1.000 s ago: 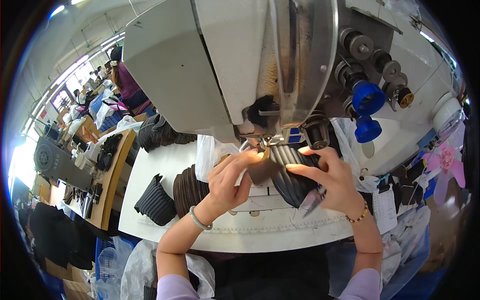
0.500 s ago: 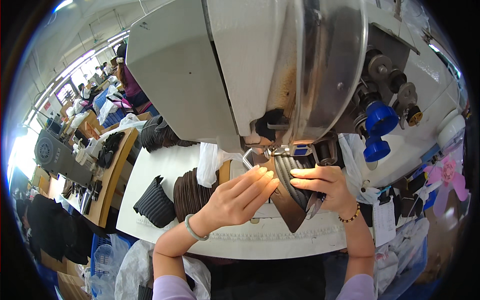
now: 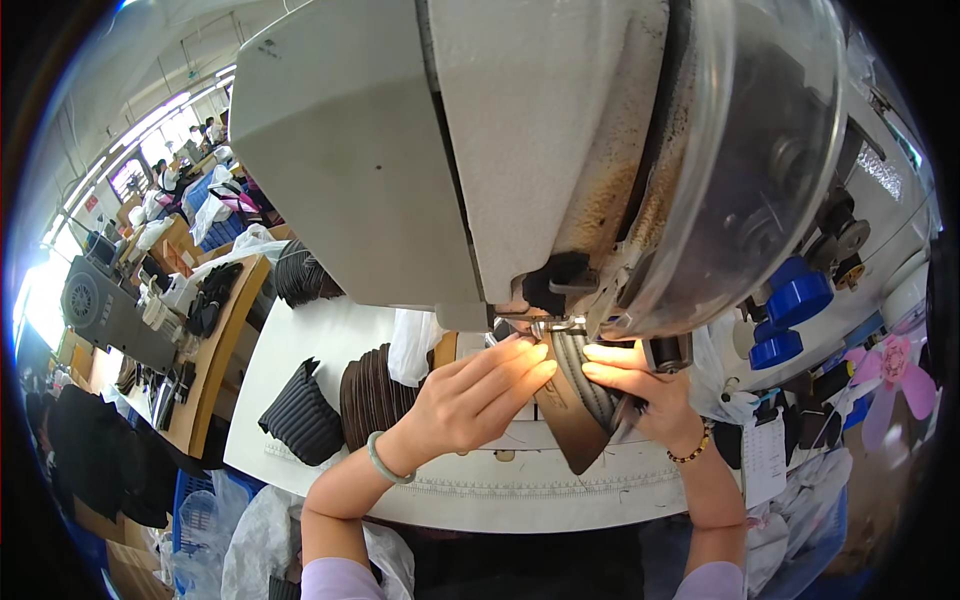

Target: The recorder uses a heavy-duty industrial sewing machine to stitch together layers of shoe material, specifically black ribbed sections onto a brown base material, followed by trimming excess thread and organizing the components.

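Observation:
A brown, pointed leather-like strip [image 3: 572, 432] lies under the head of a sewing machine [image 3: 560, 150], its tip toward me. A dark padded, ribbed strap [image 3: 588, 385] runs along the strip's right side. My left hand [image 3: 470, 400], fingers straight and pressed together, holds the strip's left edge close to the lit needle area. On the other side my right hand [image 3: 645, 390] grips the padded strap, with the thumb side hidden. Both hands' fingertips are just below the needle, which I cannot make out clearly.
Left on the white machine table [image 3: 480, 510] are a stack of brown ribbed pieces [image 3: 375, 395] and a black ribbed bundle [image 3: 302, 412]. Blue knobs [image 3: 800, 297] jut out at the right, above a pink toy fan [image 3: 892, 372]. A wooden bench [image 3: 220, 370] stands farther left.
My view has shifted closer to the machine, whose head and clear cover fill more of the picture. Both hands keep their hold; the strip's pointed end has swung slightly left.

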`<state>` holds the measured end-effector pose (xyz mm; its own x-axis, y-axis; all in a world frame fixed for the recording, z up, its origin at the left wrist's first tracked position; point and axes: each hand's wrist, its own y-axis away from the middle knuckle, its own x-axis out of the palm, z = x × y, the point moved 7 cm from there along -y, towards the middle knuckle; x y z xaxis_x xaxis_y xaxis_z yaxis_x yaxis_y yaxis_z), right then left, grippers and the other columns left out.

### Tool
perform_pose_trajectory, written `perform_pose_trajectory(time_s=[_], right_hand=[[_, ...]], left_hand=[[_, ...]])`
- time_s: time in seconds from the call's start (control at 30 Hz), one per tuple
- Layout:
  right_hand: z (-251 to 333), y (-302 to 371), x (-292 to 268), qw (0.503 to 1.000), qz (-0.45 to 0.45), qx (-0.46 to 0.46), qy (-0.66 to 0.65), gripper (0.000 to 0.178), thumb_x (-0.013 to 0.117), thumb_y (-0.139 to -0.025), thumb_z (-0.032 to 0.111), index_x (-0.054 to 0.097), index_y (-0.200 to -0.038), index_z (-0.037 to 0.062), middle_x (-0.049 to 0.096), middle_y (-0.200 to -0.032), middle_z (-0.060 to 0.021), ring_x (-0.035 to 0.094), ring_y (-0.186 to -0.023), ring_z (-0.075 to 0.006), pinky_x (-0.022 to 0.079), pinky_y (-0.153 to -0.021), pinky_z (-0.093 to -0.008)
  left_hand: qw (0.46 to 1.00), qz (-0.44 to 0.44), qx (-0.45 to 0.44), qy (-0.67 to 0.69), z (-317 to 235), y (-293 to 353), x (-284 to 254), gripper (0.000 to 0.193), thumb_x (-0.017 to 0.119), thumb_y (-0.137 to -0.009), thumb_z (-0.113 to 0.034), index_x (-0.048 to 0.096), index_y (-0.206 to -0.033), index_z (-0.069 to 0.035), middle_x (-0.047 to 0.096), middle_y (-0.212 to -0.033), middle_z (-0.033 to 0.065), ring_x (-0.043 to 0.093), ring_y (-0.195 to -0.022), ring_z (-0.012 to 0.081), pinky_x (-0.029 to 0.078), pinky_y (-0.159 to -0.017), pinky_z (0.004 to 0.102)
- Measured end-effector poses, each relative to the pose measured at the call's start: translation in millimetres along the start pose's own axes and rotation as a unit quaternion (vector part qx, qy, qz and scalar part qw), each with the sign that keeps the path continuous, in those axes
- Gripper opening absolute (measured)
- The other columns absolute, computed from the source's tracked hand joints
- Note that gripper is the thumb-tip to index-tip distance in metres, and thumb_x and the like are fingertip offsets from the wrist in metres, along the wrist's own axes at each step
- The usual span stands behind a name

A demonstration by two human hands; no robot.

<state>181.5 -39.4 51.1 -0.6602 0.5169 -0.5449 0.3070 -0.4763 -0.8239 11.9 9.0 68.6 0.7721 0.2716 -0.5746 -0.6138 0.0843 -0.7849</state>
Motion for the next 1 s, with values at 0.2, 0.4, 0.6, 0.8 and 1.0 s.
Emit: perform_pose_trajectory(time_s=[0.2,0.4,0.6,0.8,1.0], right_hand=[[6,-2,2,1.0,-0.018,0.001,0.021,0.042,0.078,-0.058,0.019,0.071,-0.098,0.0111,0.053,-0.084,-0.0008,0.047,-0.068,-0.0188,0.039,-0.057,-0.0317],[4,-2,-1,0.999,-0.034,-0.013,0.003,0.042,0.078,-0.062,0.019,0.071,-0.103,0.0148,0.057,-0.091,-0.0014,0.051,-0.071,-0.0189,0.041,-0.061,-0.0302],[2,9,3,0.999,-0.013,-0.013,0.029,0.03,0.07,-0.079,0.029,0.073,-0.106,0.0146,0.068,-0.113,-0.0057,0.065,-0.086,-0.017,0.043,-0.069,-0.0285],[4,5,1,0.999,-0.032,-0.017,0.03,0.029,0.07,-0.079,0.03,0.073,-0.105,0.0181,0.068,-0.113,-0.0009,0.065,-0.084,-0.0128,0.04,-0.064,-0.0257],[5,3,2,0.996,-0.071,-0.051,0.027,0.036,0.068,-0.076,0.039,0.07,-0.103,0.0158,0.067,-0.106,0.0008,0.055,-0.065,-0.0131,0.043,-0.052,-0.0249]], left_hand=[[0.997,-0.031,-0.038,0.057,4,1,0,0.036,0.067,-0.065,0.001,0.069,-0.101,-0.001,0.068,-0.101,0.0108,0.068,-0.089,0.0261,0.058,-0.079,0.0343],[0.994,-0.031,-0.075,0.075,3,-3,-4,0.034,0.066,-0.065,0.004,0.067,-0.099,0.002,0.069,-0.099,0.0149,0.069,-0.084,0.0289,0.057,-0.077,0.0336],[0.979,-0.053,-0.102,0.165,7,4,-5,0.036,0.061,-0.066,0.005,0.066,-0.102,0.004,0.068,-0.103,0.0145,0.068,-0.089,0.0292,0.057,-0.078,0.0351],[0.999,-0.014,-0.035,0.036,-16,4,2,0.031,0.06,-0.069,0.006,0.069,-0.099,0.002,0.068,-0.104,0.0125,0.068,-0.097,0.0285,0.057,-0.091,0.0381],[1.0,-0.03,0.0,-0.01,-21,8,8,0.028,0.059,-0.074,0.005,0.069,-0.1,0.003,0.068,-0.104,0.0142,0.068,-0.097,0.0294,0.057,-0.089,0.0409]])
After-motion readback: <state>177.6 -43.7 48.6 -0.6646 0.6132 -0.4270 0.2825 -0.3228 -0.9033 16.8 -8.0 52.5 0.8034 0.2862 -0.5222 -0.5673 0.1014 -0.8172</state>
